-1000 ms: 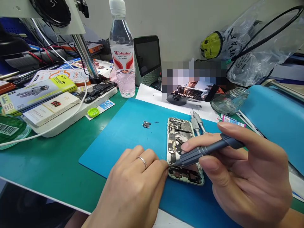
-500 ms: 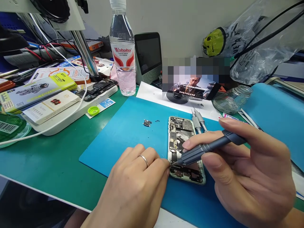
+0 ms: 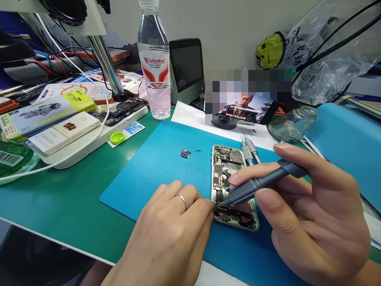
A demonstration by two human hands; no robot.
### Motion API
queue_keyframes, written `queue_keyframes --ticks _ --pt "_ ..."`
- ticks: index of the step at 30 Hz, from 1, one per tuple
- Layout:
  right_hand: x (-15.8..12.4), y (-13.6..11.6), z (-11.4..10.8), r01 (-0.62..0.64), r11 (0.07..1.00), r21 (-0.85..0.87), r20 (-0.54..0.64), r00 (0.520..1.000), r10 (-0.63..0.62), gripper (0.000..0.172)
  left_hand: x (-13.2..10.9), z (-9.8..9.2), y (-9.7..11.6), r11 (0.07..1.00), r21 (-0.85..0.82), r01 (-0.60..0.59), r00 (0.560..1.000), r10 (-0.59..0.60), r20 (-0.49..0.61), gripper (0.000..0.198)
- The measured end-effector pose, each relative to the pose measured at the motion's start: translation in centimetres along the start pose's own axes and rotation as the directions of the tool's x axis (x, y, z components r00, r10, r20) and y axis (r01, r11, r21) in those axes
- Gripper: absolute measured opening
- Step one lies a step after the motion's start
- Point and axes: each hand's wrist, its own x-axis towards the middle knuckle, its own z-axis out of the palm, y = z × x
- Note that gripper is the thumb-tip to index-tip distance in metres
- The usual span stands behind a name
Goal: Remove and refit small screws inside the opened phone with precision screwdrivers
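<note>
The screwdriver (image 3: 262,183) has a matt grey metal shaft with a knurled grip. The opened phone (image 3: 230,186) shows a shiny metal frame and bare circuit parts. Under it lies a smooth matt blue mat (image 3: 166,159) on green counter (image 3: 59,206). The far bottle (image 3: 154,59) is clear glossy plastic; the right jar (image 3: 293,124) clear glass.

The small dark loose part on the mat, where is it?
In the head view, the small dark part lies on the blue mat, left of the top end of the opened phone, beyond the left hand, with a tinier piece at its right.
</note>
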Motion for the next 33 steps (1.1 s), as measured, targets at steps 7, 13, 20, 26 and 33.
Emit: queue_keyframes --ticks 7,13,20,26,33 --pt "0.0 -0.5 0.1 -0.028 1.0 -0.008 -0.004 1.0 0.027 0.066 -0.1 0.1 0.0 1.0 0.003 0.007 1.0 -0.007 -0.014 0.021" --pt "-0.1 -0.4 0.1 -0.018 1.0 0.008 -0.002 1.0 0.018 0.063 -0.1 0.2 0.1 0.999 -0.019 0.026 1.0 -0.026 -0.015 0.02" --pt "0.1 -0.6 0.0 0.011 1.0 -0.016 -0.021 1.0 -0.012 0.065 -0.2 0.3 0.0 0.998 -0.026 0.055 0.998 -0.055 -0.001 0.018" --pt "0.2 -0.2 0.2 0.063 0.993 -0.099 -0.08 0.994 -0.071 0.064 -0.3 0.1 -0.1 0.999 -0.004 0.04 0.999 -0.04 0.022 0.018" --pt "-0.1 0.5 -0.1 0.08 0.988 -0.134 0.009 0.997 -0.08 0.068 -0.3 0.1 0.4 0.999 -0.031 -0.011 1.0 0.01 -0.022 0.027"
